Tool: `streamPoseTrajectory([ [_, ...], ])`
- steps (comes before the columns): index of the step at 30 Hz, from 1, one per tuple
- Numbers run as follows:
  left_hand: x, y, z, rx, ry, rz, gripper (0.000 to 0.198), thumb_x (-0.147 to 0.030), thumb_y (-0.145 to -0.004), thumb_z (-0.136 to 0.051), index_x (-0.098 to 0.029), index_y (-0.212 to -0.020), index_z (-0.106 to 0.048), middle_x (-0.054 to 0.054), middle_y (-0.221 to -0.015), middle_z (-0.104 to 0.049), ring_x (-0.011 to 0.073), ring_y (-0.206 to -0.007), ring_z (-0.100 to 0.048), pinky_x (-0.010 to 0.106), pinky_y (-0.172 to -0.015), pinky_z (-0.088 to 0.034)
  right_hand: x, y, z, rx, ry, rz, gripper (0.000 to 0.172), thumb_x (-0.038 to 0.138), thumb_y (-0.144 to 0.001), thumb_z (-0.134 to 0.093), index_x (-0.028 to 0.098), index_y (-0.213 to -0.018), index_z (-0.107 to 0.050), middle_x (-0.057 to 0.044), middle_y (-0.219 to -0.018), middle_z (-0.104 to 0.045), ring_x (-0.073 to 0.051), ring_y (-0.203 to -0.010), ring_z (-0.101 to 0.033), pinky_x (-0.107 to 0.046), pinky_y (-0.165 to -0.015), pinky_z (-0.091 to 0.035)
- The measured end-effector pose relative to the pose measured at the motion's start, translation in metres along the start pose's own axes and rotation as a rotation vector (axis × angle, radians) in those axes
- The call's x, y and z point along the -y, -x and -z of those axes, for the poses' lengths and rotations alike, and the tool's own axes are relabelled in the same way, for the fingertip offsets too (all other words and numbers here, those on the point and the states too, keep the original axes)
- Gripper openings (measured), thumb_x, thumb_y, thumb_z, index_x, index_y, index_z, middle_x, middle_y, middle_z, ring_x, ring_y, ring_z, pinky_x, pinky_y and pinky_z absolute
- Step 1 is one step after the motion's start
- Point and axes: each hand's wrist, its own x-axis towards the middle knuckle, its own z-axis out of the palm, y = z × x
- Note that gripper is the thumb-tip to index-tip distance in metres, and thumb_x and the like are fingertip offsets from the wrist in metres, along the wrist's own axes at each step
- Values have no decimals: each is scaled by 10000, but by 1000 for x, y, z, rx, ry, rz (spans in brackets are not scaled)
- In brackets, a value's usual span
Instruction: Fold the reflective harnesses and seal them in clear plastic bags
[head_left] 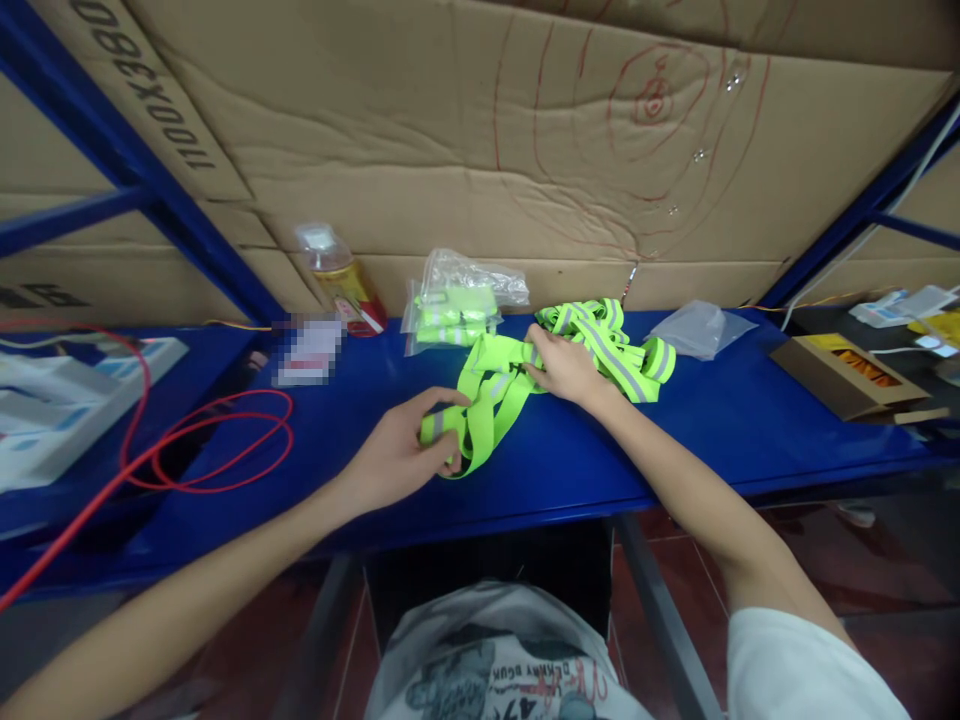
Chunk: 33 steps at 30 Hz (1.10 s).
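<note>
The left hand's (401, 450) thumb and fingers curl round one end of a loop of neon-yellow strap (501, 352) with a grey stripe, holding it. The right hand (568, 368), a little farther back, has its fingertips clamped on the same strap. Between the hands the strap hangs in loose, twisted loops on a blue tabletop (570, 480).

Just beyond the right hand lies a tangled heap of matching straps (630, 375). Behind the hands, clear plastic packets (454, 310) hold more neon-yellow material, and left of them a bottle (349, 290) with a yellow and red label leans slightly. A blurred white card (309, 352) lies near the bottle.

Farther right are a crumpled clear bag (701, 330) and an open cardboard box (847, 375). At far left, a red cable (67, 533) coils beside white trays (45, 455). Cardboard sheeting (360, 120), marked with red rings, backs the table.
</note>
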Motion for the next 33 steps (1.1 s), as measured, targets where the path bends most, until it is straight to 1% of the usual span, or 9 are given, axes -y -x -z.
streamPoseTrajectory([
  [3,3,-2,12,69,41,135,415,-430,-935,-595,-155,-1242,-639,54,-871,-745,240,-716,-770,358,-645,-638,-1,0,-1,4,0,0,359,302,-1035,-594,160,-1355,-514,-169,-1329,-732,-330,-1118,-729,-370,-764,-509],
  [7,16,-9,22,32,-475,-123,352,-428,-1007,-515,-175,-919,-744,117,-1030,-754,258,-922,-737,393,-852,-584,0,-1,0,12,2,-14,362,309,-1038,-594,160,-1358,-511,-171,-1309,-739,-331,-1104,-736,-370,-769,-511],
  [11,20,-14,21,50,-569,-71,264,-417,-998,-566,-203,-1113,-670,81,-1021,-781,261,-909,-755,362,-836,-543,1,-1,1,9,6,-13,365,319,-1041,-594,161,-1359,-511,-161,-1302,-743,-334,-1102,-742,-371,-757,-513],
  [15,14,-8,18,46,-717,27,512,-678,-867,-750,-232,-1096,-647,79,-1055,-787,321,-902,-759,397,-799,-552,0,0,2,22,8,-22,362,316,-1044,-585,157,-1360,-510,-172,-1303,-743,-335,-1111,-741,-371,-774,-517],
  [17,13,-2,18,64,-817,-38,477,-587,-835,-812,-229,-1115,-666,108,-1174,-781,375,-1070,-740,474,-941,-554,0,0,2,26,9,-29,365,316,-1043,-579,159,-1365,-506,-179,-1315,-739,-334,-1112,-739,-371,-783,-519],
  [19,13,5,19,52,-867,-131,343,-343,-848,-777,-212,-1146,-667,122,-1209,-772,394,-1181,-696,532,-1055,-514,1,0,3,24,14,-30,370,317,-1043,-573,162,-1371,-503,-181,-1330,-733,-335,-1114,-737,-372,-786,-520],
  [23,11,12,22,157,-563,-204,367,-157,-858,-602,-209,-1212,-682,92,-1175,-763,296,-1078,-711,449,-997,-563,1,0,2,12,24,-16,367,317,-1043,-579,163,-1369,-511,-160,-1335,-731,-332,-1125,-729,-373,-764,-511],
  [29,14,5,11,274,278,-18,346,-374,-969,-636,-157,-1238,-650,88,-966,-791,220,-782,-766,329,-748,-624,9,2,-2,-31,71,43,341,306,-1069,-551,156,-1374,-534,-147,-1358,-712,-317,-1201,-674,-366,-740,-482],
  [33,11,1,7,341,337,133,373,-466,-1043,-562,-157,-1244,-617,101,-878,-807,228,-683,-758,325,-653,-598,16,1,-6,-38,129,94,309,284,-1103,-465,164,-1372,-556,-156,-1383,-694,-311,-1248,-621,-360,-742,-461],
])
